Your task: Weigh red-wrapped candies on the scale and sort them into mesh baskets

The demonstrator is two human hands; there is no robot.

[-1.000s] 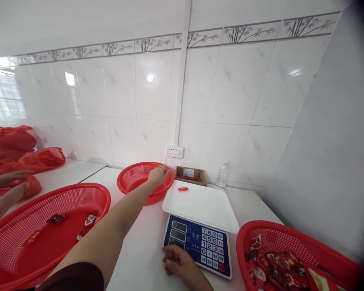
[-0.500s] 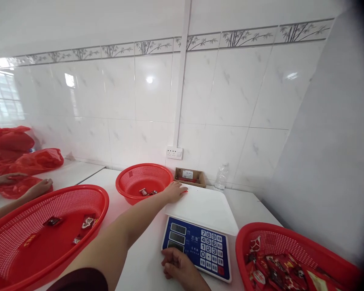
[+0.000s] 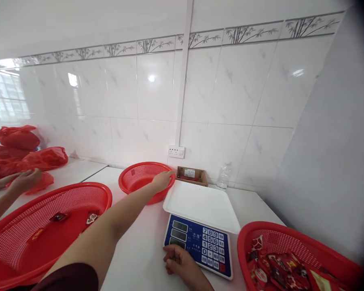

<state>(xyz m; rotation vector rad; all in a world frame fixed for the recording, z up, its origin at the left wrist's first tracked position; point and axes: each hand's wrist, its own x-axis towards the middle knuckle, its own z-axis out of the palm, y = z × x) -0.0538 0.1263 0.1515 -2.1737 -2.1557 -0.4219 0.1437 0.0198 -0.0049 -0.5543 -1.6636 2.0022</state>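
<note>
My left hand (image 3: pixel 163 180) is stretched out over the right rim of the far red plastic basket (image 3: pixel 130 186). Its fingers are drawn together, and whatever they may hold is hidden. The forearm covers part of that basket's inside. My right hand (image 3: pixel 182 262) is loosely curled at the lower left corner of a digital weighing scale (image 3: pixel 197 238), beside its small displays, with nothing visible in it. The scale's white weighing tray (image 3: pixel 202 204) is bare. On the right, another red basket (image 3: pixel 245 238) contains several red-wrapped snack packets (image 3: pixel 279 268).
A large red basket (image 3: pixel 104 194) at left holds a few packets (image 3: pixel 58 217). Beyond it, another person's hands (image 3: pixel 26 182) are at red plastic bags (image 3: pixel 18 137). Along the wall stand an open cardboard box (image 3: pixel 200 178) and a clear plastic bottle (image 3: pixel 224 176).
My left hand has moved left from the tray's upper left edge to the far basket. The right hand stays by the scale. The other person's near hand has lifted and shifted.
</note>
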